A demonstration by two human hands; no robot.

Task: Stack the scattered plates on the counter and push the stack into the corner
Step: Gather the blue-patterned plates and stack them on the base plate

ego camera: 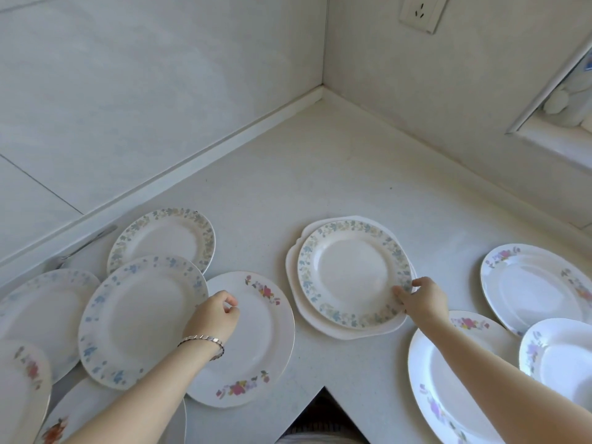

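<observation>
A leaf-rimmed plate [352, 272] lies on a larger scalloped white plate [298, 302] in the middle of the counter. My right hand [423, 299] pinches the leaf-rimmed plate's near right rim. My left hand [216, 317], with a bracelet at the wrist, hovers with curled fingers over a pink-flowered plate [262, 341] and holds nothing. To the left, a blue-flowered plate [141, 318] overlaps that plate, with another leaf-rimmed plate [166, 238] behind it. Several more flowered plates lie at the right [538, 283] and at the far left.
The counter corner [322, 97] is at the upper middle, where two tiled walls meet. A wall socket [419, 11] sits above it. A window ledge [557, 139] is at the right. The counter's front edge has a notch [323, 411] at the bottom middle.
</observation>
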